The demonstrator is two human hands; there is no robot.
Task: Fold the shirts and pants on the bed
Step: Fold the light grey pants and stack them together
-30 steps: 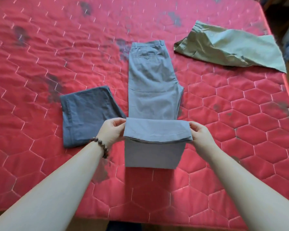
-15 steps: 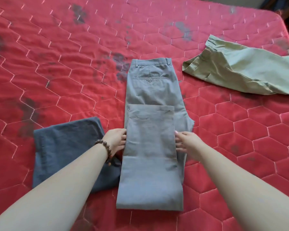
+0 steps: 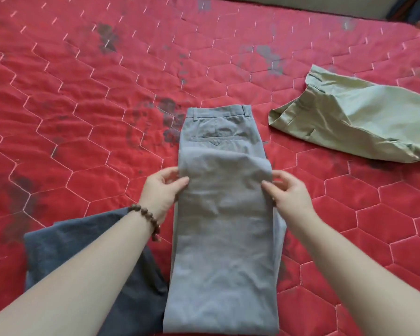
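Head view: the left hand (image 3: 161, 190) and right hand (image 3: 287, 194) each pinch one side edge of the grey pants (image 3: 222, 226), which lie between them on the red bed (image 3: 83, 117), waistband beyond the fingertips. Recommended: carry both edges forward level, landing the fold square on the waistband.

The bed (image 3: 83, 117) is showing a bright red quilted cover stitched in a pale pink hexagon pattern, with dark grey smudges blotching it here and there. Down the middle the pants (image 3: 223, 226) are showing a plain light blue-grey, and a second folded garment (image 3: 87, 241) beside them is showing a deep slate blue. Off to the right, another pair (image 3: 364, 117) is glowing a soft sage green, while a bracelet (image 3: 147, 220) of dark brown beads is circling the left wrist.
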